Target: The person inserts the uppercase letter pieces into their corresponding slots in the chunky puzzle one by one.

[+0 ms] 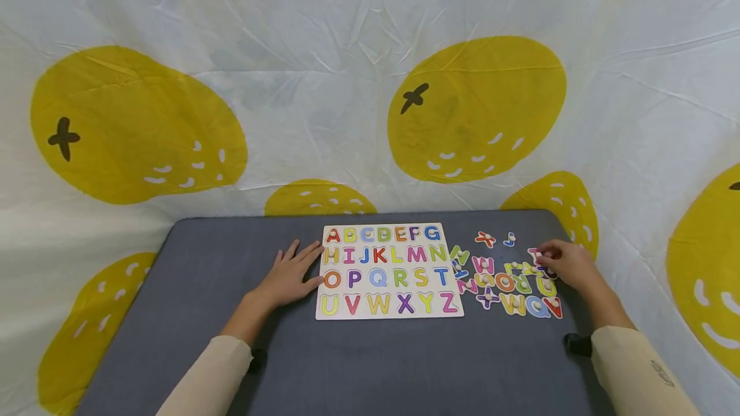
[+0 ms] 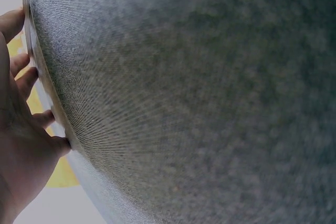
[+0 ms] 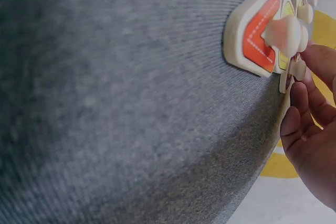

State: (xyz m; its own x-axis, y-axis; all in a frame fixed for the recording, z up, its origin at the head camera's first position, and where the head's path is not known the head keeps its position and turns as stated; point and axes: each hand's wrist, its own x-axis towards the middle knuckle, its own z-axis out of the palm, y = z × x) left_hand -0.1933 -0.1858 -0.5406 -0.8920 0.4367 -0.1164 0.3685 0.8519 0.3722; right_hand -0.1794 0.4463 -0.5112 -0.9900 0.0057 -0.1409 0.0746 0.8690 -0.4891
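A white alphabet puzzle board (image 1: 388,263) lies on the grey table, its top row from A to G fitted with knobbed letters. My left hand (image 1: 288,277) rests at the board's left edge, fingers spread and fairly straight, fingertips touching it. To the right of the board lie several loose wooden letter pieces (image 1: 505,283) with knobs. At their far right side my right hand (image 1: 569,265) pinches a pink letter piece (image 1: 533,253) between thumb and fingertips; the fingers partly cover it. The right wrist view has a red V piece (image 3: 261,31) near that hand.
The grey table (image 1: 405,364) backs onto a white cloth (image 1: 335,127) printed with yellow fruit. A red X piece (image 1: 485,239) and a small blue J piece (image 1: 509,239) lie apart at the back. Some loose letters touch or overlap the board's right edge.
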